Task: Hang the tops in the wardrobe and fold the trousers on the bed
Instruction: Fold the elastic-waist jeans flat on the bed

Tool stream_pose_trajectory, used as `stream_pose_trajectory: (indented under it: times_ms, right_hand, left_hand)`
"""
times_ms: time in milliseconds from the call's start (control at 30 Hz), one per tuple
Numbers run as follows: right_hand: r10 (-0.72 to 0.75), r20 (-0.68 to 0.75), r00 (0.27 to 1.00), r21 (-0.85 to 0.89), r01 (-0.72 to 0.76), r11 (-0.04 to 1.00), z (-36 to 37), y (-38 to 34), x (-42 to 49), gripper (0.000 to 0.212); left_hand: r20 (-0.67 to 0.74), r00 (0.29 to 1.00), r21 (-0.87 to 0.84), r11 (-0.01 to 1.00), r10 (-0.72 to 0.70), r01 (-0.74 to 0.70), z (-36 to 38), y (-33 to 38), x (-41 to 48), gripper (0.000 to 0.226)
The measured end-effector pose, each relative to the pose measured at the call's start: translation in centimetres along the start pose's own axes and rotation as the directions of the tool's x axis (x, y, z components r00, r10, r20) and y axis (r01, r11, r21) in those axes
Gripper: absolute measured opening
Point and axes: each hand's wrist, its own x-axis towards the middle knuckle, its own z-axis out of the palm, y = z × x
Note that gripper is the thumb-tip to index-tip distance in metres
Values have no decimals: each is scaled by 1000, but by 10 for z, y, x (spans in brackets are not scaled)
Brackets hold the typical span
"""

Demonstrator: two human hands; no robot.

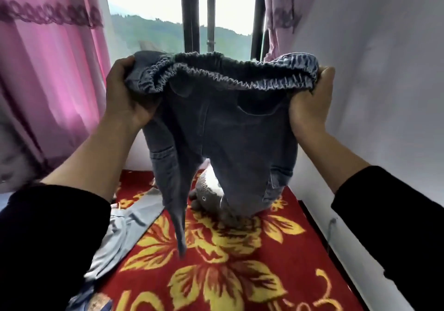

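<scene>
The left hand (126, 94) has its fingers curled over the gathered elastic waistband at one end, thumb side pressed into the cloth; the right hand (310, 108) clamps the other end, fingers wrapped behind the fabric and out of sight. Between them the dark denim trousers (223, 130) hang stretched open at the waist, held up in the air above the bed. One leg dangles to a narrow point, the other bunches down onto the red blanket (240, 274) with its yellow flower pattern. Both forearms are bare, with black sleeves (48, 238) pushed up.

A pale grey garment (125, 229) lies flat on the blanket at the left. A grey stuffed toy (206, 197) sits behind the trousers, mostly covered by them. Pink curtains (48, 70) hang at the left, a white wall (372, 70) runs along the right, and a window (153, 5) with dark bars shows green hills. The bottom left corner holds something blurred that cannot be made out.
</scene>
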Motion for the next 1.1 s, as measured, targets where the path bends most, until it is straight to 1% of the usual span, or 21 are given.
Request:
stream_pose_trajectory:
  times_ms: [67,133,233,267,333,367,400,433,467,533,567,633,700,800,833,900,933,967,1000,1033,1100]
  right_hand:
    - [46,8,999,-22,-46,999,-10,16,-30,10]
    - [111,36,993,-59,-109,992,-21,37,-66,9]
    - [202,96,975,-116,-191,975,-41,72,-122,12]
    - [238,132,962,-149,-218,965,-49,83,-142,12]
    - [321,212,923,-286,-255,924,-66,104,-183,22]
    - [365,256,895,-374,-257,891,-75,115,-203,27]
    - [419,305,855,-461,-253,851,-85,125,-223,28]
    - [488,360,795,-549,-243,799,-94,135,-243,27]
    - [560,416,717,-631,-215,745,-103,144,-262,23]
    - [679,506,532,-758,-102,644,-121,160,-300,14]
    - [714,534,452,-785,-48,618,-130,167,-318,14]
    - [769,552,322,-810,-12,586,-144,177,-349,12]
    - [807,562,183,-823,22,568,-157,178,-373,10]
    - [837,547,-14,-822,179,541,-178,179,-408,13]
    - [847,527,-77,-816,234,529,-186,182,-423,16]
    - [865,459,-203,-803,322,502,-200,189,-453,17]
    - [872,421,-250,-796,359,487,-206,193,-469,17]
    - [878,390,-278,-792,385,474,-212,197,-485,18]
    - [884,359,-300,-794,400,458,-216,200,-498,17]
    - [889,328,-321,-796,413,443,-221,205,-512,15]
    - [884,261,-387,-784,450,428,-228,214,-536,17]
  left_hand:
    - [9,998,16,998,-69,69,-22,-13,-29,41]
    - [-47,987,34,988,-152,153,-53,-32,-64,40]
    - [-108,940,51,943,-323,329,-106,-65,-127,48]
    - [-139,913,53,918,-383,393,-120,-75,-150,47]
    - [-227,843,40,860,-488,509,-147,-97,-196,37]
    - [-287,787,35,815,-545,578,-160,-109,-219,38]
    - [-360,711,33,753,-604,657,-170,-118,-242,38]
    - [-447,617,44,673,-648,738,-182,-128,-264,33]
    - [-525,520,67,577,-673,814,-194,-137,-286,26]
    - [-636,374,142,374,-675,916,-221,-154,-328,18]
    - [-675,325,168,291,-663,942,-233,-162,-348,16]
    - [-720,258,171,195,-644,966,-250,-175,-387,13]
    - [-771,226,152,172,-595,973,-262,-183,-422,15]
    - [-794,197,144,138,-575,980,-280,-189,-474,21]
    - [-785,197,164,110,-587,980,-286,-191,-492,25]
    - [-759,233,275,25,-607,961,-294,-196,-526,32]
    - [-745,264,342,-11,-612,939,-298,-200,-542,39]
    - [-730,299,397,-25,-615,917,-302,-205,-555,44]
    - [-722,320,423,-24,-613,906,-305,-208,-568,45]
    - [-713,327,427,-14,-621,904,-310,-212,-579,41]
    - [-717,280,397,-44,-639,917,-324,-217,-604,30]
